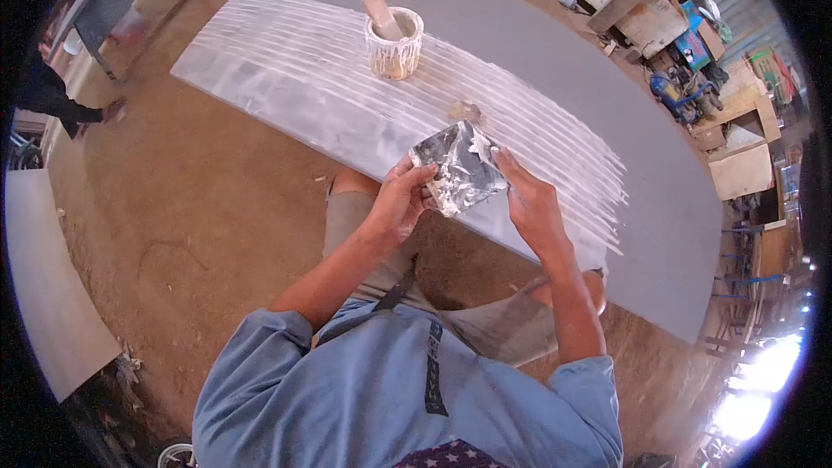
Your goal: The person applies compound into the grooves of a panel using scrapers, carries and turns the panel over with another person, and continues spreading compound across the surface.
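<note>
While left fingers (420, 175) pinch its left side, white-smeared plate (460, 168), right fingers (511, 170) straight against its right

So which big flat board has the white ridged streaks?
The grey board under the pot, before the person; the pale board at lower left and dark panel at upper left show none.

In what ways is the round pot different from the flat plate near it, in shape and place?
The pot is round and deep; the plate is flat and straight-edged. The pot stands on the board; the left hand grips the plate. A thick stick leans in the pot; the plate bears smears. Both carry whitish paste.
</note>
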Available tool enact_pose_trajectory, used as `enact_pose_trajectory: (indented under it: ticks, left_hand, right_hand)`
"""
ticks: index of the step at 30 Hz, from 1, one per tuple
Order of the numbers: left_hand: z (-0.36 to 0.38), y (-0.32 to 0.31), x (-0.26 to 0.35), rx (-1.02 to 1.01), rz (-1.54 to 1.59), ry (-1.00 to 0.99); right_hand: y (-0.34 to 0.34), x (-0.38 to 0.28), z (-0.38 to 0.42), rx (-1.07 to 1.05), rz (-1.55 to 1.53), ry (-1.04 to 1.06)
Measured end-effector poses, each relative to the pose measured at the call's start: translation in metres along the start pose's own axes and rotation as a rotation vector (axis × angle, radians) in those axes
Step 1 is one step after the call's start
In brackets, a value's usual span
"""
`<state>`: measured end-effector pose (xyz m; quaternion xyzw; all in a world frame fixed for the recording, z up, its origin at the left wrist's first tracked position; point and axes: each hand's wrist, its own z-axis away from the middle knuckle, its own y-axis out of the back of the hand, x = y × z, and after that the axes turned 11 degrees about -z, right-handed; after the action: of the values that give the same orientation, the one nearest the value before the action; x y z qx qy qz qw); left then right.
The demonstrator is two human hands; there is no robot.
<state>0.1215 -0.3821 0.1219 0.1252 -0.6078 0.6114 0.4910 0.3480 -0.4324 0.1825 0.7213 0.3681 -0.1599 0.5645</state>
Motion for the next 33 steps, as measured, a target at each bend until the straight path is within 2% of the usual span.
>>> enact_pose_trajectory:
  ticks: [10,12,13,15,17,19,20,21,23,27,29,33]
  left_hand:
    - [0.003,0.000,-0.004,0.055,-0.006,-0.038]
    - [0.005,-0.002,-0.003,0.042,0.007,-0.098]
    - [0.003,-0.002,-0.005,0.042,0.004,-0.122]
    - [-0.007,0.013,0.014,0.151,0.009,-0.124]
    - [-0.022,0.028,0.047,0.170,0.022,-0.135]
    - [-0.040,0.035,0.070,0.146,-0.007,-0.204]
    - [-0.047,0.034,0.080,0.160,-0.024,-0.224]
    - [-0.053,0.032,0.088,0.157,-0.021,-0.231]
    - [-0.060,0.027,0.104,0.078,-0.064,-0.326]
    - [-0.059,0.012,0.123,0.108,-0.104,-0.334]
    - [-0.059,0.010,0.128,0.120,-0.081,-0.375]
    - [-0.077,0.022,0.126,0.098,-0.113,-0.364]
  right_hand:
    - [-0.011,0.031,0.005,0.031,0.067,-0.059]
    - [-0.006,0.039,0.020,0.022,0.025,-0.341]
    - [-0.001,0.043,0.025,0.026,0.026,-0.318]
    - [0.002,0.031,0.014,0.269,-0.325,-0.468]
    - [0.010,-0.007,-0.018,0.293,-0.266,-0.465]
    - [0.016,-0.044,-0.043,0.315,0.014,-0.310]
    - [0.006,-0.029,-0.053,0.378,0.051,0.046]
    - [0.006,-0.035,-0.064,0.379,0.055,0.054]
    - [0.001,-0.056,-0.086,0.227,0.299,0.305]
    - [-0.012,-0.060,-0.117,0.162,0.499,0.321]
    - [-0.019,-0.053,-0.129,0.103,0.601,0.256]
    - [-0.035,-0.060,-0.175,0.113,0.589,0.352]
